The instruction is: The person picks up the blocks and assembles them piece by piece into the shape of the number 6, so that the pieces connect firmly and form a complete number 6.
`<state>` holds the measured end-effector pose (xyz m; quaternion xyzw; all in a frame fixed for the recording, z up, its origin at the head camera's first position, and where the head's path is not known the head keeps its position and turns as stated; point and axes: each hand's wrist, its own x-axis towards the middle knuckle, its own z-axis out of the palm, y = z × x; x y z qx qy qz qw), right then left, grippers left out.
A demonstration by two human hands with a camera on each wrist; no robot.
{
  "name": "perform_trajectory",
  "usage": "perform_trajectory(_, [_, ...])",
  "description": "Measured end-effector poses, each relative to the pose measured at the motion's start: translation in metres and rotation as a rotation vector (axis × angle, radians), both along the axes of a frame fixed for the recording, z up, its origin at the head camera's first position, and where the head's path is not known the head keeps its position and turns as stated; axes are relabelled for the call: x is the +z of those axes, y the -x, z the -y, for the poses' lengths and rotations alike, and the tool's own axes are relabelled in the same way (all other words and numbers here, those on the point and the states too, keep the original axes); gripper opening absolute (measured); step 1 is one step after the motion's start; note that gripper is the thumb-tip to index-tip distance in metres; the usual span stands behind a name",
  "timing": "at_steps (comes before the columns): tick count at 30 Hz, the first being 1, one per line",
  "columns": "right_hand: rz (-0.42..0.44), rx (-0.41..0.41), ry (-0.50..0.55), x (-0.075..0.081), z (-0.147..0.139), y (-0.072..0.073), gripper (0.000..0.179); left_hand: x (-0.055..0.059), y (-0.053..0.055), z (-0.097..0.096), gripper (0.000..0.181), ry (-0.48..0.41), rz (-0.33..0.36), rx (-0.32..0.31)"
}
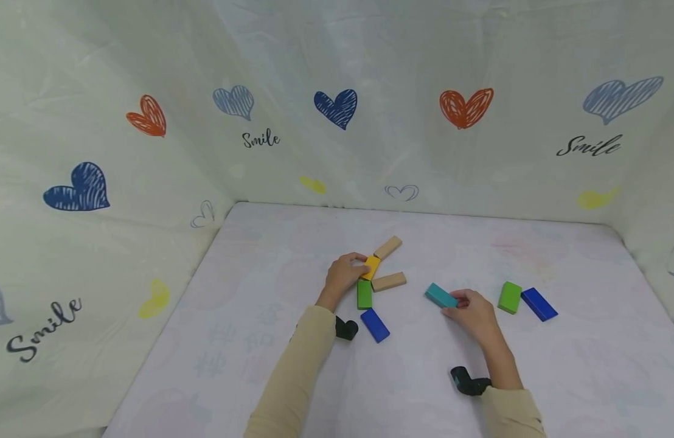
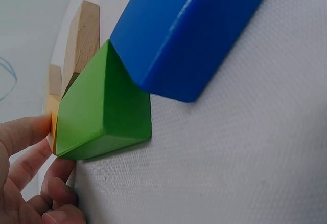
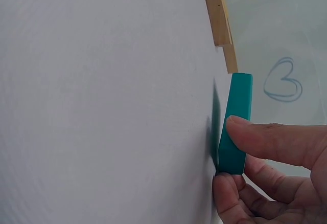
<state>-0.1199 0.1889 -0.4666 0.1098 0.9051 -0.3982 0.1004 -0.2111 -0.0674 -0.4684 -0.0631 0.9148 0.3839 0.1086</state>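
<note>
My left hand (image 1: 343, 278) pinches a yellow block (image 1: 372, 267) between thumb and fingers on the table. Below that block lies a green block (image 1: 364, 294), and a blue block (image 1: 375, 325) slants away from the green one's lower end. Two plain wooden blocks, an upper one (image 1: 389, 246) and a lower one (image 1: 389, 281), branch off to the right. In the right wrist view, a teal block (image 3: 237, 124) is pinched between the thumb and fingers of my right hand (image 3: 276, 173). The head view places that teal block right of the branching group, apart from it.
A second green block (image 1: 510, 297) and a second blue block (image 1: 539, 304) lie close together to the right of my right hand. Behind the white table (image 1: 249, 255) hangs a pale sheet (image 1: 392, 61) printed with hearts and writing. Black wrist cameras sit near both cuffs.
</note>
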Motion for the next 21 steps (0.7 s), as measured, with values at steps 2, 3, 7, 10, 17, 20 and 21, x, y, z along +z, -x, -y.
perform_trajectory(2, [-0.002,0.002,-0.002,0.000,0.001,0.001,0.047,0.000,0.000,0.000,0.030,0.001,0.000,0.001])
perform_trajectory(3, [-0.002,0.002,-0.003,0.000,0.001,0.001,0.047,0.001,0.000,0.000,0.030,0.001,0.002,0.002])
perform_trajectory(7, [-0.004,0.009,0.001,0.000,0.003,0.003,0.047,0.001,-0.001,0.000,0.030,0.003,0.008,0.007])
perform_trajectory(10, [-0.004,0.011,0.002,0.000,0.004,0.005,0.047,0.002,-0.001,0.000,0.030,0.006,0.009,0.011])
perform_trajectory(17, [-0.003,0.013,-0.013,-0.002,0.010,0.013,0.045,0.000,-0.001,0.000,0.030,0.007,0.000,0.003])
perform_trajectory(20, [0.001,0.010,-0.014,-0.003,0.012,0.016,0.044,-0.001,0.000,0.001,0.030,0.009,-0.003,-0.001])
perform_trajectory(21, [0.000,0.012,-0.013,-0.003,0.013,0.017,0.044,-0.001,-0.001,0.001,0.030,0.009,-0.003,0.000])
